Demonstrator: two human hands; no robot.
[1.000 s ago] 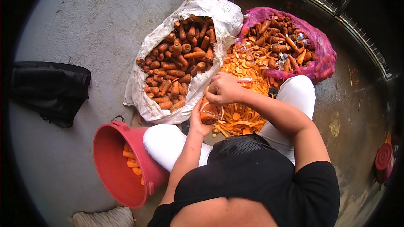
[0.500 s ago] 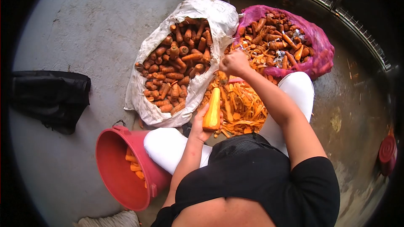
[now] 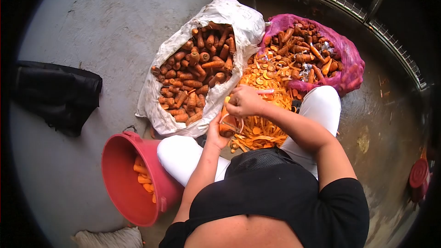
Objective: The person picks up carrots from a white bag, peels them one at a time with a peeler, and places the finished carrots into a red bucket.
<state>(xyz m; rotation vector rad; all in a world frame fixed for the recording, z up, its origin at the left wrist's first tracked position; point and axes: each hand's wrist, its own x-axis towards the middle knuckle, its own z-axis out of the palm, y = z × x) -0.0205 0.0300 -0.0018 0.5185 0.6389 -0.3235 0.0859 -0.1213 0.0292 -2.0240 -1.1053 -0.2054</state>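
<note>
My left hand (image 3: 216,133) is wrapped round a carrot (image 3: 227,129) held above my lap. The carrot's lower end looks darker and unpeeled, and its tip is bright orange. Closed over the carrot's upper part, my right hand (image 3: 246,101) grips a peeler (image 3: 266,92). Its pale pink handle sticks out behind the fist, and a whitish loop lies against the carrot. The fist hides part of both. Beneath the hands spreads a heap of orange peelings (image 3: 262,131) with cut carrot slices among them.
A white sack (image 3: 154,87) full of unpeeled carrots lies open in front. Behind the peelings is a pink mesh sack (image 3: 351,59) of carrots and scraps. At my left, a tilted red bucket (image 3: 124,188) holds several peeled carrots. A black cloth item (image 3: 59,94) lies farther left.
My right hand has come down and back from over the peelings onto the carrot. The carrot's bright peeled side faced up before; now a darker part shows.
</note>
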